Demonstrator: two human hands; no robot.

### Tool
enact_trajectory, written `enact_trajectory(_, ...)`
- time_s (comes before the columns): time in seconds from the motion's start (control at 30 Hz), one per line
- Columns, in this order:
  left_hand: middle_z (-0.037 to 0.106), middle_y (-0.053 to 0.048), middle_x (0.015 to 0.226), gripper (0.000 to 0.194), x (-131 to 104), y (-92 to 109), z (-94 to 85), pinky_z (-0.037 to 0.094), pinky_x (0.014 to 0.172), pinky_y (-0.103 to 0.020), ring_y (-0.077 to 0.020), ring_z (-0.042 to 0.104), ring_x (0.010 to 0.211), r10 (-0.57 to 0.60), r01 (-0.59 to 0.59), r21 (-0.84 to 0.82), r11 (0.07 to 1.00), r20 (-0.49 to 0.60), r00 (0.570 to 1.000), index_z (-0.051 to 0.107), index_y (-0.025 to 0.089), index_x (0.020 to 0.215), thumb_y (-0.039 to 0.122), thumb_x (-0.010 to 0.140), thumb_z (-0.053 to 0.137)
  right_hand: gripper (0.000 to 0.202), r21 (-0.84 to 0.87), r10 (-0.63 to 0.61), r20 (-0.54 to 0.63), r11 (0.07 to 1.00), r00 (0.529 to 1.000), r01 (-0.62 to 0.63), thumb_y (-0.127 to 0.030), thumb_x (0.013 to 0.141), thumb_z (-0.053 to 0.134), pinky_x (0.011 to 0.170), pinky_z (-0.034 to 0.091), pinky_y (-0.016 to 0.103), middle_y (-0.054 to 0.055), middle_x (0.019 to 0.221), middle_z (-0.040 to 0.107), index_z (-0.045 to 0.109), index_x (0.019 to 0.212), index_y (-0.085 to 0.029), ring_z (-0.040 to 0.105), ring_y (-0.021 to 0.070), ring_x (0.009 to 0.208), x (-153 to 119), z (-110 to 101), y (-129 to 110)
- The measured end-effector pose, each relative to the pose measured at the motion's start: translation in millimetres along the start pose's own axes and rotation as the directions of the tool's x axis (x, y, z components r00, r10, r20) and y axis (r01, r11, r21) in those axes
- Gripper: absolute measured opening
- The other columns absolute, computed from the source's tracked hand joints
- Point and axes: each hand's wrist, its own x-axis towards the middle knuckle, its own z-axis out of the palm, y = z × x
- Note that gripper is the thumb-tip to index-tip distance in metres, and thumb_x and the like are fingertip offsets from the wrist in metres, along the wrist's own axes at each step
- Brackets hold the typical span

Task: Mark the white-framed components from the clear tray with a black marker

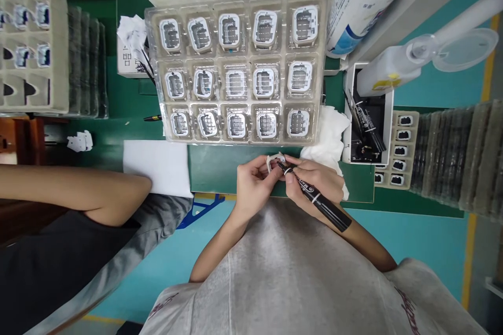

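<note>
Close to my body, at the table's near edge, my left hand (253, 183) pinches a small white plastic frame (274, 160). My right hand (314, 180) is closed around a black marker pen (320, 201), its tip pointing left at the frame; whether the tip touches it I cannot tell. Part of the frame is hidden behind my fingers. Just beyond my hands lies a clear plastic tray (239, 138) with rows of compartments, where similar white frames (229, 30) sit one to a pocket.
A white box (387, 131) at right holds more markers, beside crumpled white tissue (328, 133). Bottles (353, 15) stand behind it. Stacked trays (451, 152) rise far right, others (84, 63) at left. A co-worker's arm (78, 188) reaches in at left, near a white pad (157, 167).
</note>
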Motion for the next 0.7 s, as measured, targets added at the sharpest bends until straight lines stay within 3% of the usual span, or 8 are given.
enact_trajectory(0.1, 0.080, -0.004, 0.075, 0.039, 2, 7, -3.6, 0.068, 0.066, -0.031, -0.0196, 0.075, 0.066, -0.073, 0.076, -0.058, 0.995, 0.053, 0.996, 0.086, 0.017, 0.088, 0.049, 0.076, 0.106, 0.015, 0.078, 0.035, 0.014, 0.996, 0.999, -0.036, -0.011, 0.110, 0.075, 0.095, 0.083, 0.039, 0.003, 0.094, 0.087, 0.078, 0.102, -0.024, 0.091, 0.0265, 0.102, 1, -2, -1)
enact_trajectory(0.2, 0.081, -0.004, 0.074, 0.040, 3, 10, -6.9, 0.072, 0.066, -0.034, -0.0196, 0.076, 0.061, -0.123, 0.131, -0.088, 0.987, 0.092, 0.988, 0.086, 0.017, 0.087, 0.049, 0.075, 0.108, 0.019, 0.165, 0.016, -0.073, 0.986, 0.997, -0.003, -0.007, 0.106, 0.078, 0.089, 0.083, 0.041, 0.000, 0.095, 0.086, 0.075, 0.109, -0.026, 0.091, 0.0266, 0.099, 1, 2, 0)
enact_trajectory(0.5, 0.080, -0.003, 0.069, 0.051, 13, 15, -17.4, 0.073, 0.061, -0.034, -0.0198, 0.076, 0.055, -0.184, 0.207, -0.100, 0.973, 0.202, 0.962, 0.083, 0.017, 0.083, 0.053, 0.065, 0.114, 0.026, 0.194, -0.013, -0.155, 0.980, 0.988, 0.043, -0.006, 0.103, 0.081, 0.085, 0.083, 0.040, 0.000, 0.099, 0.087, 0.076, 0.115, -0.027, 0.091, 0.0275, 0.097, 1, 9, 3)
enact_trajectory(0.7, 0.081, -0.003, 0.073, 0.040, 10, 10, -9.7, 0.072, 0.068, -0.031, -0.0207, 0.081, 0.067, -0.089, 0.103, -0.095, 0.990, 0.145, 0.985, 0.083, 0.017, 0.083, 0.047, 0.076, 0.109, 0.026, 0.167, 0.022, -0.098, 0.986, 0.995, -0.005, -0.004, 0.104, 0.081, 0.090, 0.083, 0.040, 0.002, 0.104, 0.088, 0.075, 0.116, -0.026, 0.091, 0.0284, 0.105, 2, 3, 1)
